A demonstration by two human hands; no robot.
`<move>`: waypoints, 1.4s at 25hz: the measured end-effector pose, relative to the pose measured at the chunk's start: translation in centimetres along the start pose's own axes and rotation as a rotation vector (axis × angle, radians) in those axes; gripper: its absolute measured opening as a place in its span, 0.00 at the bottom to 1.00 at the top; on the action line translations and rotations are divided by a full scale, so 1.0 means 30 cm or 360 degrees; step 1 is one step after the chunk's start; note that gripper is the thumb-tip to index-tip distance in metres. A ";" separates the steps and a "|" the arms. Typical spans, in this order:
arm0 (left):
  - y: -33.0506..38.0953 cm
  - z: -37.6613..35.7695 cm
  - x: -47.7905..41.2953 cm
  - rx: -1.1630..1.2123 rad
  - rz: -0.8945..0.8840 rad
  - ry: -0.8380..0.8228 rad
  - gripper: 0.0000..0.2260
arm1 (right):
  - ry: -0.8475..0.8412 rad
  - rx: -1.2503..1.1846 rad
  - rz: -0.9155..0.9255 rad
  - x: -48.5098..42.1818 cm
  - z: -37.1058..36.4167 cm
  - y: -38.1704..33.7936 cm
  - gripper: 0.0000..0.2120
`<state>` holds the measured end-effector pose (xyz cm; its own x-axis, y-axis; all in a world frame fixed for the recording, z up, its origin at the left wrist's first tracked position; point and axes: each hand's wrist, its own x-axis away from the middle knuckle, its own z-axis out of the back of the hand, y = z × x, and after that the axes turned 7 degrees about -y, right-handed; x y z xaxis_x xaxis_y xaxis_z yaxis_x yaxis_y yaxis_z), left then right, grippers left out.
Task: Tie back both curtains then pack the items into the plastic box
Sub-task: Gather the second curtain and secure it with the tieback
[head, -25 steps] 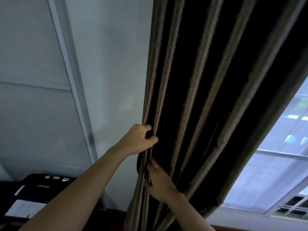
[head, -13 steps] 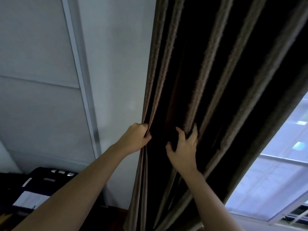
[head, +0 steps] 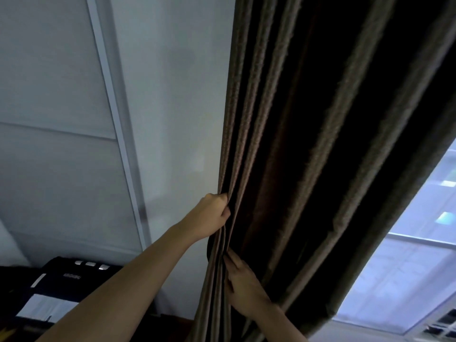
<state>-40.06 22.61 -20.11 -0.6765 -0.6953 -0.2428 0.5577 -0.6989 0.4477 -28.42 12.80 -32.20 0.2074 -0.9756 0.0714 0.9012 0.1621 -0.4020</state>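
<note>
A dark brown pleated curtain (head: 308,149) hangs from the top of the view down to the bottom, gathered toward the wall. My left hand (head: 209,215) grips the curtain's left edge folds at mid height. Below it, my right hand (head: 243,290) pinches the bunched folds near the same edge, its fingers partly hidden in the cloth. No tie-back and no plastic box are in view.
A pale wall (head: 167,119) with a vertical strip (head: 116,119) lies left of the curtain. A dark printer-like device (head: 56,290) sits at the lower left. A bright window (head: 404,270) shows at the lower right.
My right hand has dropped from the middle folds down to the bunched folds below my left hand. My left hand keeps its grip on the edge.
</note>
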 end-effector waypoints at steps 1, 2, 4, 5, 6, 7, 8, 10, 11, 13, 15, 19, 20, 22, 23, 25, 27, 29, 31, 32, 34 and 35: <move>0.008 -0.004 -0.005 0.0003 -0.0009 0.0000 0.08 | -0.0013 0.0038 0.0001 -0.003 0.003 -0.001 0.31; 0.016 -0.008 -0.009 0.0004 -0.0009 -0.0002 0.08 | -0.0018 0.0064 0.0001 -0.004 0.003 -0.001 0.30; 0.033 -0.012 -0.014 0.0006 0.0000 -0.0014 0.08 | -0.0028 0.0087 0.0002 0.000 0.002 0.001 0.30; 0.040 -0.013 -0.014 0.0006 0.0003 -0.0030 0.08 | -0.0037 0.0096 0.0002 0.004 0.002 0.003 0.30; 0.046 -0.012 -0.012 0.0008 0.0009 -0.0053 0.08 | -0.0037 0.0104 0.0007 0.007 0.002 0.005 0.30; 0.052 -0.012 -0.010 0.0019 0.0016 -0.0081 0.07 | -0.0040 0.0116 0.0009 0.009 0.000 0.007 0.30; 0.059 -0.011 -0.005 0.0047 0.0023 -0.0106 0.08 | -0.0047 0.0131 0.0005 0.009 -0.001 0.005 0.29; 0.075 -0.009 -0.004 0.0102 0.0028 -0.0112 0.11 | -0.0061 0.0179 -0.0015 0.004 0.005 -0.004 0.29; 0.082 -0.011 -0.005 0.0084 0.0029 -0.0095 0.12 | -0.0075 0.0195 -0.0028 0.001 0.005 -0.003 0.29; 0.089 -0.019 -0.008 -0.0025 0.0013 -0.0023 0.11 | -0.0085 0.0235 -0.0047 0.002 0.021 -0.001 0.30; 0.078 -0.027 -0.010 -0.0102 0.0007 0.0064 0.07 | 0.0059 0.0334 -0.0069 0.009 0.057 0.012 0.27; 0.029 -0.014 -0.005 -0.0099 0.0040 0.0109 0.06 | 0.1215 0.0254 -0.0390 0.026 0.204 0.009 0.25; 0.019 -0.010 -0.003 -0.0089 0.0044 0.0108 0.06 | 0.1377 0.0162 -0.0465 0.026 0.256 0.011 0.27; 0.003 -0.004 -0.002 -0.0067 0.0040 0.0084 0.06 | 0.1409 0.0017 -0.0609 0.020 0.361 0.021 0.30; -0.002 -0.003 -0.001 -0.0059 0.0027 0.0070 0.05 | 0.1303 -0.0049 -0.0662 0.011 0.395 0.039 0.31; -0.001 -0.004 0.001 -0.0069 0.0005 0.0049 0.05 | 0.0987 -0.0056 -0.0631 -0.001 0.413 0.079 0.32; 0.009 -0.009 -0.005 -0.0084 0.0005 0.0031 0.06 | 0.0748 -0.0035 -0.0411 0.000 0.354 0.103 0.32; 0.029 -0.021 -0.013 -0.0081 0.0003 0.0005 0.06 | 0.0554 -0.0044 -0.0218 0.008 0.260 0.102 0.32; 0.056 -0.036 -0.019 -0.0063 -0.0009 -0.0033 0.06 | 0.0401 -0.0049 -0.0083 0.009 0.171 0.096 0.31; 0.067 -0.041 -0.023 -0.0056 -0.0019 -0.0051 0.06 | 0.0368 -0.0068 -0.0041 0.009 0.137 0.093 0.30; 0.082 -0.049 -0.029 -0.0060 -0.0019 -0.0067 0.06 | 0.0365 -0.0112 -0.0001 0.011 0.100 0.090 0.30; 0.087 -0.051 -0.030 -0.0059 -0.0008 -0.0062 0.07 | 0.0369 -0.0118 0.0005 0.012 0.093 0.090 0.31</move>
<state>-37.26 21.17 -20.03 -0.6971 -0.6852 -0.2110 0.5712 -0.7086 0.4141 -24.86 13.29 -30.71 0.1094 -0.9844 -0.1377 0.8685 0.1621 -0.4684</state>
